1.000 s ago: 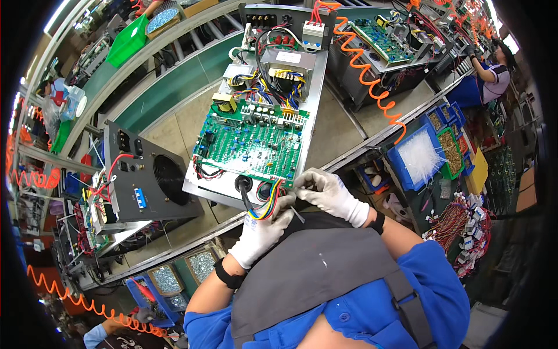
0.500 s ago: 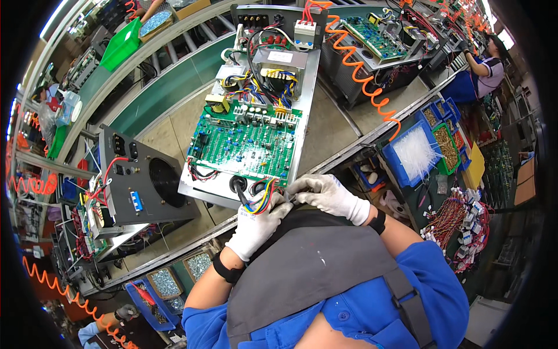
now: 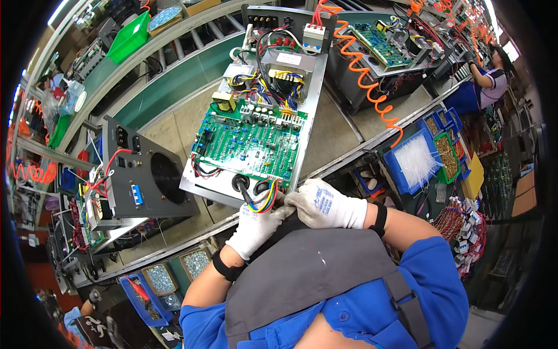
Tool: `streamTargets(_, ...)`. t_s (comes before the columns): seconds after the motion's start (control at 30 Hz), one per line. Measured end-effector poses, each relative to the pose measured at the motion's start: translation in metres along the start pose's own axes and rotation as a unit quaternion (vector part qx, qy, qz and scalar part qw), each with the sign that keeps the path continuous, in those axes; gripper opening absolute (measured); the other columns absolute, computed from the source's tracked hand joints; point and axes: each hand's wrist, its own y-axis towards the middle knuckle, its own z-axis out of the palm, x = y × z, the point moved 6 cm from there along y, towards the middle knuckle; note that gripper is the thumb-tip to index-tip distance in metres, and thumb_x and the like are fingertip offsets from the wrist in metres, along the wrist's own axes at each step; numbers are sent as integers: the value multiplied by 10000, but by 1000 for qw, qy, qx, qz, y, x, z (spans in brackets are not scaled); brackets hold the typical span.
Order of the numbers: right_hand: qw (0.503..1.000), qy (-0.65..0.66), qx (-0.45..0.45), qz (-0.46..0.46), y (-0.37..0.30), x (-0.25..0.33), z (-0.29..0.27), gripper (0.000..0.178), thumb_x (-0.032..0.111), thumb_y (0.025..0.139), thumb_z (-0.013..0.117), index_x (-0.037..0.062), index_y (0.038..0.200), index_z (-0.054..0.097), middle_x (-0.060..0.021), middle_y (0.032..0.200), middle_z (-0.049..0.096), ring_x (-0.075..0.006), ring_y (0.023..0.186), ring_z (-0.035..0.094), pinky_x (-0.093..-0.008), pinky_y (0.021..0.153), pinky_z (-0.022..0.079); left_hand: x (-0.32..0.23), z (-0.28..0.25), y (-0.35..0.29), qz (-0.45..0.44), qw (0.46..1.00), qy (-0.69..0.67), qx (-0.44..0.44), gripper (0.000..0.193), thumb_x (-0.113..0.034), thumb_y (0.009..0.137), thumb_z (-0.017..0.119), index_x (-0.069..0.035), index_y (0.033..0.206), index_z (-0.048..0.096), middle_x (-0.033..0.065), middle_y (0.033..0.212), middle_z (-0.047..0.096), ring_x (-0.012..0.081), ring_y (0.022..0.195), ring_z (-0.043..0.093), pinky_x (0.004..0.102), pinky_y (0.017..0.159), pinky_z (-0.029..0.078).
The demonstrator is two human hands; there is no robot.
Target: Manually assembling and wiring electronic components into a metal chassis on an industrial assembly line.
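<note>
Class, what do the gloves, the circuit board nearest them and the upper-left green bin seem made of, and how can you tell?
White gloves: probably knitted fabric, matte, showing no sharp highlights. Green circuit board: likely resin laminate with a glossy coating; a bright glare shows the sheen. Green bin: apparently moulded plastic, smooth and evenly coloured.

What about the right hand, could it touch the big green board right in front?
Probably yes: the green board lies just beyond the right hand, its top uncovered, with nothing clearly between. That hand's fingers are close against the left hand, so may need freeing first.
</note>
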Motion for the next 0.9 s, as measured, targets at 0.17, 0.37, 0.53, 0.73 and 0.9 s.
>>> streamTargets(0.17,999,48,0,-24,2,13,16,103,106,665,645,97,726,563,-118,606,560,-322,619,609,-427,606,491,3,-10,6,70,994,-4,-83,207,-203,825,689,-88,967,592,98,836,642,317,705,635,387,635,507)
streamTargets(0.37,988,81,62,-118,14,36,36,103,120,729,631,77,782,555,-138,653,583,-328,639,618,-439,651,490,4,-9,7,78,990,94,-64,171,-242,856,643,-112,953,590,131,825,643,358,753,647,421,630,517)
streamTargets(0.53,978,200,-58,-27,1,10,-16,229,144,837,647,50,1045,627,-145,805,655,-325,736,663,-416,679,527,-3,-15,1,82,988,104,-82,171,-245,858,657,-110,945,599,136,837,653,347,753,653,427,618,514)
streamTargets(0.73,985,102,-108,85,4,-29,-16,399,160,749,765,54,1100,607,-137,905,652,-326,784,655,-403,694,526,2,-21,8,73,967,229,-86,149,-188,855,657,-111,981,634,121,847,687,320,757,678,426,619,524)
streamTargets(0.9,989,19,-134,63,8,-19,-14,291,145,742,749,61,988,617,-126,862,657,-338,782,649,-428,689,513,2,-24,6,106,974,194,-44,117,-193,838,665,-124,932,679,132,862,689,322,776,676,418,630,521)
